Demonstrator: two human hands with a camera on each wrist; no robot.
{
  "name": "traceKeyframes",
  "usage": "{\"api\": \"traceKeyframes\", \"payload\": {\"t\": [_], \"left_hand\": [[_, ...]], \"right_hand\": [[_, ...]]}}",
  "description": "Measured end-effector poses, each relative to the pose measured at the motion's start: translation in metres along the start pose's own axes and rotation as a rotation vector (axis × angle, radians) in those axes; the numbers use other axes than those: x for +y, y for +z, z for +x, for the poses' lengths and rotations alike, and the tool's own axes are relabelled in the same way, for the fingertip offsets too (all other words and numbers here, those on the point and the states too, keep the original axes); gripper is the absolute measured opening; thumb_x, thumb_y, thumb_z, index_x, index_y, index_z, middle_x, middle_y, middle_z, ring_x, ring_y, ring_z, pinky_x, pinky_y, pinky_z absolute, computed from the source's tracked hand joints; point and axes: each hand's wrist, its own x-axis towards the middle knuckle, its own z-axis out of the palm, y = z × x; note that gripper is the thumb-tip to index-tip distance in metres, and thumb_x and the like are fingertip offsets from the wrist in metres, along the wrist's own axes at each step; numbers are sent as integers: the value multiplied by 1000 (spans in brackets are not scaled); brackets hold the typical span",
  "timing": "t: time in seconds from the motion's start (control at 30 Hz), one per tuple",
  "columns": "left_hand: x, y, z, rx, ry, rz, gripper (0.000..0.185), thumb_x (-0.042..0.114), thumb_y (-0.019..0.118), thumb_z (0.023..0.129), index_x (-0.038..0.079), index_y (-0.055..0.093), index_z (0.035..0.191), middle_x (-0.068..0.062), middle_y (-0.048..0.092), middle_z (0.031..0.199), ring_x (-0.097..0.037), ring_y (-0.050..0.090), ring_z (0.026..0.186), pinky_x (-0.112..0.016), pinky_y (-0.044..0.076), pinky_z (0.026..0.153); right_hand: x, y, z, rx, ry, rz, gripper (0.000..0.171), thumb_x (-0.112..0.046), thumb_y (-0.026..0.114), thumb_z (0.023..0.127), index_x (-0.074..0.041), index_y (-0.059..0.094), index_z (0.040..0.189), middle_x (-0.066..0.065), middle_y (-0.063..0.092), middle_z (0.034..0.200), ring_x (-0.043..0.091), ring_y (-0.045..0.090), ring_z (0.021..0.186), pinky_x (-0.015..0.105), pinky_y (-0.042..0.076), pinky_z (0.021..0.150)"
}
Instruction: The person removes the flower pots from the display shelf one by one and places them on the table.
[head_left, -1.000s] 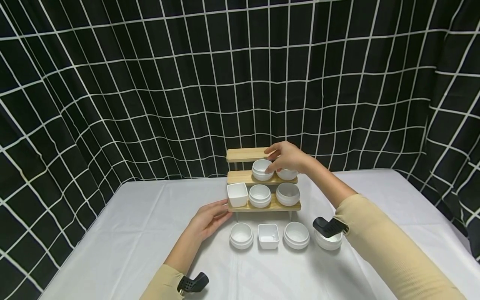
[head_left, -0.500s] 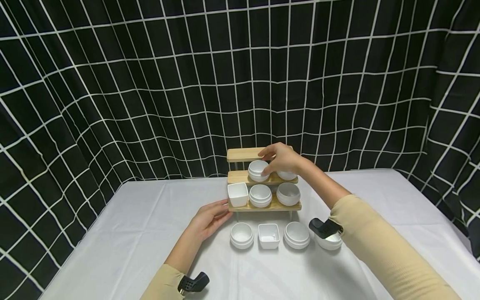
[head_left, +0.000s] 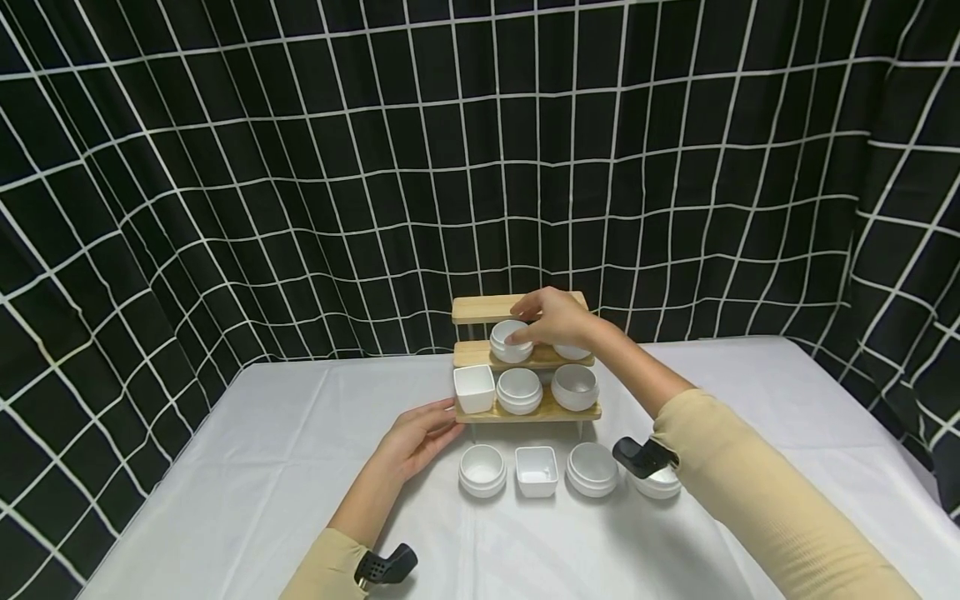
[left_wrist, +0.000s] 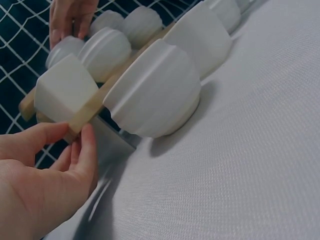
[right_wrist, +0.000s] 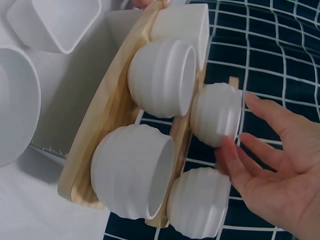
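In the head view a three-tier wooden stand holds white ceramic bowls. My right hand grips the rim of a ribbed round bowl on the middle tier, thumb on the near side. The right wrist view shows that bowl between thumb and fingertips. Behind the hand, another round bowl is partly hidden. My left hand pinches the left end of the lowest plank. On that plank stand a square bowl and two round bowls, one ribbed and one smoother.
In front of the stand, a row on the white tablecloth has a round bowl, a square bowl, another round bowl and one partly behind the right wrist camera. A black gridded curtain hangs behind.
My right hand has moved left along the middle tier, and the round bowl has shifted left with it, away from the bowl at the right. The left hand stays in place.
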Motion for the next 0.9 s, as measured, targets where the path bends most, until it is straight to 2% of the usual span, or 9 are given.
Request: {"api": "traceKeyframes", "payload": {"t": [0.1, 0.23, 0.33, 0.43, 0.7, 0.9], "left_hand": [[0, 0, 0, -1, -1, 1, 45, -9, 54, 103, -17, 47, 147, -34, 53, 145, -22, 68, 111, -30, 60, 106], [0, 0, 0, -1, -4, 4, 45, -9, 54, 103, -17, 47, 147, -34, 53, 145, -23, 67, 113, -30, 60, 107], [0, 0, 1, 2, -8, 4, 45, -8, 54, 103, -17, 47, 147, -35, 53, 145, -24, 67, 115, -31, 60, 107], [0, -1, 1, 5, -12, 3, 44, -8, 55, 103, -17, 48, 146, -34, 53, 145, -23, 68, 114, -30, 61, 106], [0, -1, 1, 4, -6, 0, 45, -9, 54, 103, -17, 47, 147, -34, 53, 145, -24, 68, 114, -29, 61, 105], [-1, 0, 1, -4, -2, -1, 45, -9, 53, 104, -18, 45, 148, -35, 51, 146, -26, 66, 118, -29, 60, 107]], "right_hand": [[-4, 2, -1, -11, 15, -2, 56, -20, 79, 94, 8, 61, 139, 30, 64, 138, 35, 71, 104, 45, 60, 105], [-6, 7, -1, -10, 43, 26, 58, -19, 79, 94, 9, 59, 141, 31, 61, 141, 32, 68, 103, 40, 62, 97], [-6, 12, 0, -3, 68, 91, 59, -16, 79, 94, 10, 57, 143, 32, 57, 145, 35, 63, 117, 39, 66, 94], [-7, 17, 0, 2, 83, 139, 60, -13, 79, 94, 10, 55, 144, 34, 55, 146, 37, 62, 119, 41, 68, 91], [-11, 23, 0, 34, 142, 193, 63, -10, 81, 91, 6, 55, 146, 32, 52, 151, 34, 62, 114, 38, 69, 86], [-12, 27, 1, 51, 174, 245, 65, -7, 81, 90, 6, 54, 147, 32, 48, 155, 35, 62, 116, 40, 69, 89]]}}
